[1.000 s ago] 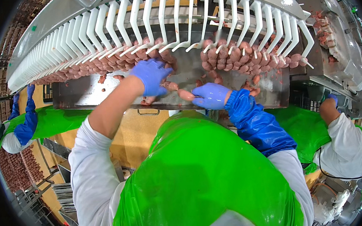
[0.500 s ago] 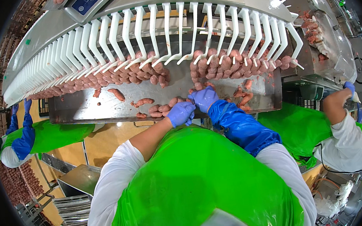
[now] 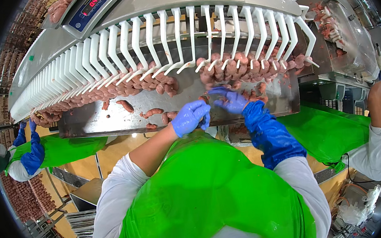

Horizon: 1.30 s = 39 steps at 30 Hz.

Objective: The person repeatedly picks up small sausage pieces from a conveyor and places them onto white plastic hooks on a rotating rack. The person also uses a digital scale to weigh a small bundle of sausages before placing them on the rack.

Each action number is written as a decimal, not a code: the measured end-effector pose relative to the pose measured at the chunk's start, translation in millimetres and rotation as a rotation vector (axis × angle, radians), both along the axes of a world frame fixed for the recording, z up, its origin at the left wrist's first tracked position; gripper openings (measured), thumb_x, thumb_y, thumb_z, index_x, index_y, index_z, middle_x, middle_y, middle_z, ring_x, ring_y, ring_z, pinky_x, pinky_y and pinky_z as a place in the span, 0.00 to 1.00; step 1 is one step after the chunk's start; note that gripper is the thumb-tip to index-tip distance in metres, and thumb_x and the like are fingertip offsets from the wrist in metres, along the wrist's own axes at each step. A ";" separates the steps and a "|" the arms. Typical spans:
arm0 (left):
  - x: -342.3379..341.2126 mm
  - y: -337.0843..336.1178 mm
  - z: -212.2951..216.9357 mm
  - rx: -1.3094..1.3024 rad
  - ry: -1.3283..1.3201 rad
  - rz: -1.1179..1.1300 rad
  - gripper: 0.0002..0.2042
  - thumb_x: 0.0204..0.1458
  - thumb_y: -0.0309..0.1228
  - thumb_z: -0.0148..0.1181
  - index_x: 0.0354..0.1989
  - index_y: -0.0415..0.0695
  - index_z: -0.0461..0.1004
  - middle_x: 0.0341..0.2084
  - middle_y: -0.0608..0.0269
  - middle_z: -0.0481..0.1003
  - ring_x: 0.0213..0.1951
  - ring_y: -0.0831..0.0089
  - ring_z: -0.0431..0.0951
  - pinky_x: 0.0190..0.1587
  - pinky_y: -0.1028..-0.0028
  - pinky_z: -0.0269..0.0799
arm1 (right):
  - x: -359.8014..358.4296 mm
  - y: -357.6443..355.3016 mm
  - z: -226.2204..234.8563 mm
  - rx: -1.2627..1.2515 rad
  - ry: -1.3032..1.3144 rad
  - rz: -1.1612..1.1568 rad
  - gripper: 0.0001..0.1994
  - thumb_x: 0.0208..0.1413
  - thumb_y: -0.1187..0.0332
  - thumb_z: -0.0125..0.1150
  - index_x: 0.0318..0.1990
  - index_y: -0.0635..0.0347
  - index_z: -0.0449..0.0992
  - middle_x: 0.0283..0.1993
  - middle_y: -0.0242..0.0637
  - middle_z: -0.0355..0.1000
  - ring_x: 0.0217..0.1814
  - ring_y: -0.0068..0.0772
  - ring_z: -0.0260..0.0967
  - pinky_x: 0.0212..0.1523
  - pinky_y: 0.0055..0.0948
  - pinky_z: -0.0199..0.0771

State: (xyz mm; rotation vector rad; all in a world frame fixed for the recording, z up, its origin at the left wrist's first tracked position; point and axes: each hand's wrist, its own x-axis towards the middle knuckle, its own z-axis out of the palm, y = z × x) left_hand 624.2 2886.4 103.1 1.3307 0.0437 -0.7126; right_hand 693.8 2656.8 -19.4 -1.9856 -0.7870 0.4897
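Observation:
My left hand (image 3: 191,118), in a blue-violet glove, is closed low over the near edge of the metal tray (image 3: 92,114). Whatever its curled fingers hold is hidden, though a bit of sausage shows just past them. To its right, my right hand (image 3: 231,100) is gloved too, under a blue sleeve cover, with fingers spread and slightly blurred. Beyond it, linked sausages (image 3: 240,70) hang from white hooks (image 3: 178,41); another bunch of links (image 3: 163,84) hangs farther left. Loose sausages (image 3: 154,112) lie in the tray beside my left hand.
A scale (image 3: 94,9) with a lit display stands at the upper left. One co-worker (image 3: 34,149) in a green apron is at the far left, another (image 3: 367,150) at the right. Meat scraps (image 3: 326,25) lie on the machine at the upper right. Stacked metal trays (image 3: 81,226) are at lower left.
My hands have moved apart; the right one has shifted right and its fingers have spread. The hooks and hanging links have shifted left. The right co-worker's arm has moved farther out.

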 end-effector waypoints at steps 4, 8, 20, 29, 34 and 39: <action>29.0 2.6 16.9 -0.126 0.071 0.223 0.11 0.64 0.36 0.51 0.41 0.39 0.69 0.28 0.57 0.76 0.29 0.71 0.78 0.32 0.72 0.74 | -34.6 46.8 57.8 0.495 0.386 0.015 0.16 0.67 0.62 0.49 0.55 0.61 0.71 0.52 0.47 0.72 0.53 0.41 0.71 0.53 0.38 0.70; 29.0 14.2 -2.4 0.477 -0.421 -0.049 0.16 0.56 0.38 0.60 0.42 0.37 0.71 0.36 0.48 0.76 0.34 0.60 0.78 0.39 0.62 0.75 | -24.4 44.3 66.0 0.125 0.282 0.004 0.13 0.65 0.62 0.46 0.47 0.62 0.72 0.39 0.51 0.73 0.43 0.51 0.73 0.46 0.44 0.73; 20.7 23.6 -42.4 1.193 -1.237 -0.614 0.12 0.48 0.41 0.58 0.29 0.45 0.80 0.42 0.56 0.77 0.62 0.57 0.68 0.63 0.45 0.57 | -7.7 1.2 46.3 -0.367 -0.244 0.280 0.11 0.59 0.61 0.50 0.39 0.57 0.75 0.39 0.44 0.73 0.42 0.53 0.73 0.44 0.48 0.73; -25.4 172.0 -75.4 1.521 -0.474 -0.476 0.30 0.57 0.51 0.55 0.67 0.54 0.64 0.71 0.53 0.54 0.74 0.52 0.46 0.71 0.45 0.45 | 1.7 -37.8 -29.6 -0.409 -0.254 -0.082 0.23 0.53 0.61 0.63 0.57 0.54 0.72 0.61 0.42 0.68 0.61 0.48 0.67 0.57 0.45 0.70; -32.8 111.7 -65.2 1.361 -0.554 -0.418 0.30 0.56 0.49 0.57 0.66 0.53 0.64 0.70 0.51 0.56 0.73 0.51 0.48 0.70 0.47 0.49 | -21.1 16.9 -59.5 -0.748 -0.421 0.134 0.38 0.46 0.55 0.69 0.66 0.52 0.63 0.76 0.44 0.47 0.79 0.49 0.41 0.70 0.58 0.49; -53.2 110.0 -58.7 1.230 -0.683 -0.341 0.26 0.56 0.45 0.58 0.63 0.51 0.68 0.67 0.48 0.61 0.71 0.49 0.55 0.68 0.51 0.54 | -24.1 -1.7 -69.1 -0.673 -0.455 0.298 0.21 0.44 0.51 0.68 0.44 0.50 0.81 0.76 0.46 0.47 0.81 0.53 0.33 0.72 0.68 0.33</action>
